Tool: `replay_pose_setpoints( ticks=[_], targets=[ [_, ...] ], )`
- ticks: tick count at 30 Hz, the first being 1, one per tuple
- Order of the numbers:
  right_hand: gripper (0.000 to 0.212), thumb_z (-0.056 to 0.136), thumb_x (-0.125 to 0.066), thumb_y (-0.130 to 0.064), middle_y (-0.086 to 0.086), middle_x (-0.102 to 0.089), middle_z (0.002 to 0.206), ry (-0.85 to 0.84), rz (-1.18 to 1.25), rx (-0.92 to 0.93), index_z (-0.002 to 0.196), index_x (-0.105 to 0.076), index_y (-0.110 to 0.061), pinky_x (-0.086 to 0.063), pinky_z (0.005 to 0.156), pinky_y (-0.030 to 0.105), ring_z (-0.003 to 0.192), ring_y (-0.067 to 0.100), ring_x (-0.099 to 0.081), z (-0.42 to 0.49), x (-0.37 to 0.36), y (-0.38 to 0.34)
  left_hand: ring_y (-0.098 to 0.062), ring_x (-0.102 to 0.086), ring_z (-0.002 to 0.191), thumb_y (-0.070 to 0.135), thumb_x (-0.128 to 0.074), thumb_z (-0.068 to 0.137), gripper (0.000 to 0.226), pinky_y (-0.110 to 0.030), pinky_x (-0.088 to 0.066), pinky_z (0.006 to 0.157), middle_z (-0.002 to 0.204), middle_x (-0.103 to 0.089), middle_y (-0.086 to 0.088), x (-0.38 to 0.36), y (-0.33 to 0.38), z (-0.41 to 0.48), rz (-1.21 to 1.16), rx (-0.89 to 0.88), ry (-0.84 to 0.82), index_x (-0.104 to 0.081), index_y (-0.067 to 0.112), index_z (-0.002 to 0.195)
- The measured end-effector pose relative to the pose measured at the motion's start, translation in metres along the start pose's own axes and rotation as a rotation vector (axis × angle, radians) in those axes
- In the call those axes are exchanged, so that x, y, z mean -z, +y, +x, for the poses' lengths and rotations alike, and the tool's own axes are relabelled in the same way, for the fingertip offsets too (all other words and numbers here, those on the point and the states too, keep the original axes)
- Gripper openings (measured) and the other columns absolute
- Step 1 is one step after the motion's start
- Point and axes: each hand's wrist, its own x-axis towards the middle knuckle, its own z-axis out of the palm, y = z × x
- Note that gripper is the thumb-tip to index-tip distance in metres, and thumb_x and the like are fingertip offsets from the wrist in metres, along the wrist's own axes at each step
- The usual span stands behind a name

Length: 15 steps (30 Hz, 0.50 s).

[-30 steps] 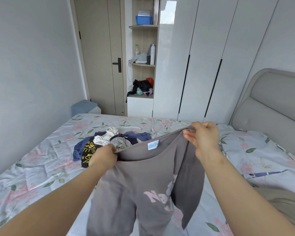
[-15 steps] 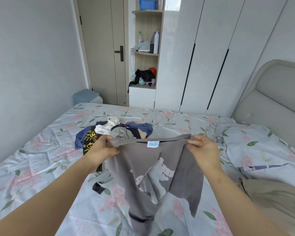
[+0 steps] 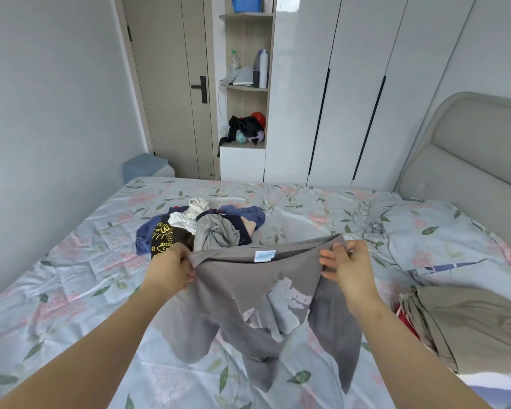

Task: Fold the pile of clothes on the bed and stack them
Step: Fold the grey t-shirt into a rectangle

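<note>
Grey shirt (image 3: 242, 290) (held), clothes pile (image 3: 213, 231) behind

The room was bright with soft, even daylight. The glossy wardrobe doors (image 3: 366, 98) carried a pale sheen, and a strip at the near right edge of the view was washed out to white. The left wall (image 3: 42, 113) read duller and greyer than the far side. Shadows were faint: only a soft one lay on the bed sheet (image 3: 86, 276) under the hanging grey garment (image 3: 248, 290). The wide lens bent the scene, so the door (image 3: 165, 84) and the wardrobe lines leaned outward and the forearms (image 3: 101, 335) swelled toward the near corners. Detail was slightly soft throughout, and the print on the garment's label (image 3: 265, 255) was too blurred to read.
</note>
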Motion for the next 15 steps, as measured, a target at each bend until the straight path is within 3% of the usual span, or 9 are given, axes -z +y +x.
replay_pose_setpoints(
  ticks=[2, 5, 7, 10, 13, 15],
  targets=[
    [0.025, 0.097, -0.047, -0.015, 0.015, -0.057, 0.081, 0.030, -0.074, 0.111, 0.077, -0.034, -0.021, -0.047, 0.074, 0.038, 0.076, 0.023, -0.057, -0.020, -0.004, -0.002, -0.027, -0.067, 0.057, 0.009, -0.035, 0.099, 0.011, -0.038, -0.058, 0.051, 0.072, -0.065, -0.017, 0.009, -0.004, -0.015, -0.400, 0.179, 0.047, -0.045, 0.012, 0.095],
    [0.027, 0.097, -0.049, -0.016, -0.003, -0.034, 0.065, 0.090, -0.088, 0.266, 0.076, -0.033, -0.024, -0.035, 0.061, 0.023, 0.051, 0.001, -0.034, -0.054, -0.007, -0.012, -0.023, -0.067, 0.068, 0.020, -0.034, 0.102, 0.014, -0.039, -0.058, 0.058, 0.078, -0.065, -0.013, 0.025, -0.003, -0.038, -0.691, 0.228, 0.040, -0.040, 0.018, 0.090],
    [0.027, 0.097, -0.048, -0.016, -0.007, -0.032, 0.064, 0.160, -0.057, 0.342, 0.077, -0.033, -0.026, -0.031, 0.052, 0.015, 0.046, -0.002, -0.031, -0.076, -0.004, -0.023, -0.014, -0.066, 0.078, 0.024, -0.037, 0.102, 0.016, -0.035, -0.053, 0.065, 0.081, -0.067, -0.003, 0.038, 0.003, -0.052, -0.716, 0.137, 0.059, -0.039, 0.022, 0.086],
    [0.026, 0.097, -0.047, -0.019, -0.008, -0.034, 0.066, 0.263, -0.024, 0.432, 0.079, -0.033, -0.030, -0.032, 0.060, 0.021, 0.050, -0.002, -0.035, -0.108, 0.008, -0.045, -0.008, -0.064, 0.085, 0.024, -0.039, 0.101, 0.019, -0.032, -0.045, 0.072, 0.081, -0.068, 0.004, 0.058, 0.017, -0.072, -0.741, -0.022, 0.096, -0.037, 0.025, 0.082],
    [0.025, 0.097, -0.047, -0.020, -0.009, -0.034, 0.064, 0.328, 0.014, 0.505, 0.080, -0.034, -0.032, -0.031, 0.064, 0.027, 0.056, 0.005, -0.033, -0.133, 0.018, -0.068, -0.006, -0.064, 0.089, 0.020, -0.038, 0.101, 0.019, -0.033, -0.048, 0.077, 0.087, -0.067, 0.002, 0.079, 0.037, -0.090, -0.786, -0.165, 0.141, -0.036, 0.025, 0.082],
    [0.024, 0.097, -0.047, -0.020, -0.010, -0.035, 0.063, 0.381, 0.034, 0.570, 0.080, -0.034, -0.032, -0.033, 0.063, 0.023, 0.053, 0.002, -0.034, -0.145, 0.023, -0.085, -0.004, -0.065, 0.089, 0.018, -0.038, 0.101, 0.019, -0.032, -0.050, 0.077, 0.089, -0.066, 0.003, 0.091, 0.052, -0.099, -0.802, -0.255, 0.184, -0.036, 0.025, 0.083]
  ],
)
